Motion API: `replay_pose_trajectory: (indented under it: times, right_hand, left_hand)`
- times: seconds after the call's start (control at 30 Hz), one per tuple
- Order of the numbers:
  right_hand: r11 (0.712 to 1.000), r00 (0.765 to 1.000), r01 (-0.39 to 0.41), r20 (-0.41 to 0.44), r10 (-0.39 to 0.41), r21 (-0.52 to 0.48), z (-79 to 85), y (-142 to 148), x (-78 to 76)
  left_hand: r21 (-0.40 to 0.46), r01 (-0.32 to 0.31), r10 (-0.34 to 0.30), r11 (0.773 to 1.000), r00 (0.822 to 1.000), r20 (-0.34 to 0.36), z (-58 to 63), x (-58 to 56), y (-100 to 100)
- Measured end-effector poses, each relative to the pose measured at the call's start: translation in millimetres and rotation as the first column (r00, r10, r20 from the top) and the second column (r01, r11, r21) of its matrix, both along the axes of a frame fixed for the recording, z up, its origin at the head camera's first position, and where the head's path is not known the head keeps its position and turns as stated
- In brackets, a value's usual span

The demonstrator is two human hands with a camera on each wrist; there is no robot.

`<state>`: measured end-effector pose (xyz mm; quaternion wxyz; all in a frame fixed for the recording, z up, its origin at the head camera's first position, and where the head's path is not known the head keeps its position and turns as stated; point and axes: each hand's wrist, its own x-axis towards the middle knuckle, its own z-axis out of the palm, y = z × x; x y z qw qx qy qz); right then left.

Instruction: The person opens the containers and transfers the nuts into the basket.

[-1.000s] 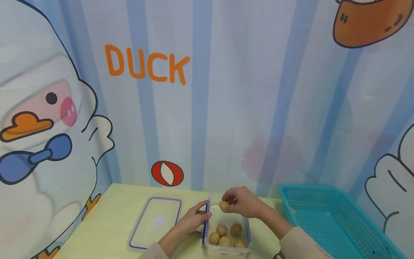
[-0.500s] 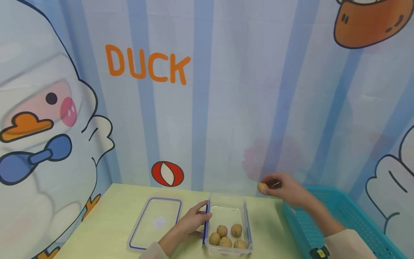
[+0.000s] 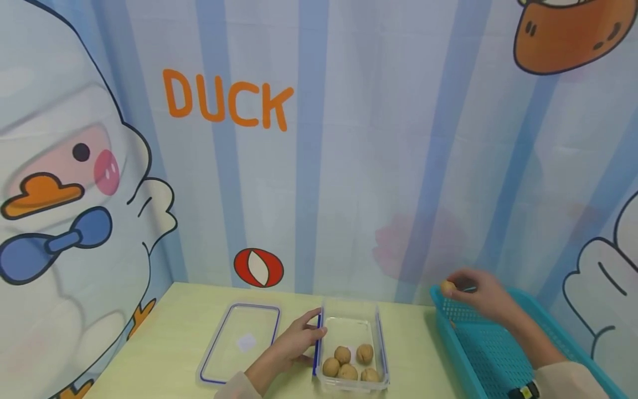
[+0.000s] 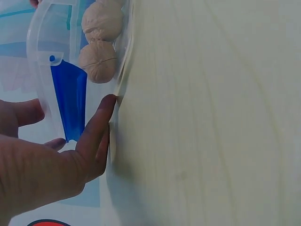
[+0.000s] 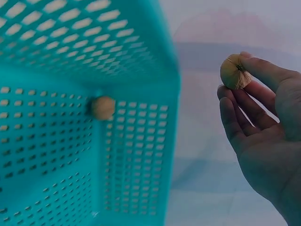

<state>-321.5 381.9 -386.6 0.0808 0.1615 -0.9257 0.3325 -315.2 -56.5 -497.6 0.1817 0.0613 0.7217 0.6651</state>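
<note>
My right hand (image 3: 482,295) pinches a walnut (image 5: 235,73) between thumb and fingertips, held above the back left corner of the turquoise basket (image 3: 457,349). Inside that basket, the right wrist view shows another walnut (image 5: 103,108) in a corner. On the table stands a clear plastic container (image 3: 349,331) with several walnuts (image 3: 347,372) gathered at its near end. My left hand (image 3: 296,340) holds the container's left side by the blue clip flap (image 4: 70,101), thumb near the rim. Some left fingers are hidden behind the container wall.
A clear lid with a blue seal (image 3: 238,343) lies flat on the pale yellow table (image 3: 159,338), left of the container. A printed curtain (image 3: 349,166) hangs directly behind the table. The basket stands at the table's right side.
My right hand has carried the walnut from above the container rightward to the basket's back left corner. My left hand and the container have stayed in place.
</note>
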Motion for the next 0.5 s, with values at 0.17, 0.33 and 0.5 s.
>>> replay_pose_trajectory:
  times: [0.17, 0.33, 0.5]
  right_hand:
    - [0.997, 0.997, 0.074, 0.026, -0.074, 0.011, -14.6, 21.4, -0.3]
    - [0.992, 0.993, 0.119, 0.005, -0.12, 0.041, -27.0, 36.5, -0.7]
    - [0.977, 0.978, 0.192, 0.06, -0.198, 0.09, -38.8, 45.2, -1.3]
  left_hand:
    - [0.008, 0.004, -0.004, 1.0, 1.0, 0.0, -2.4, -0.8, -0.1]
    - [0.006, 0.004, -0.004, 1.0, 1.0, -0.002, -4.3, -1.9, 0.1]
    - [0.011, 0.006, -0.006, 1.0, 1.0, -0.002, -4.3, -3.1, -1.7]
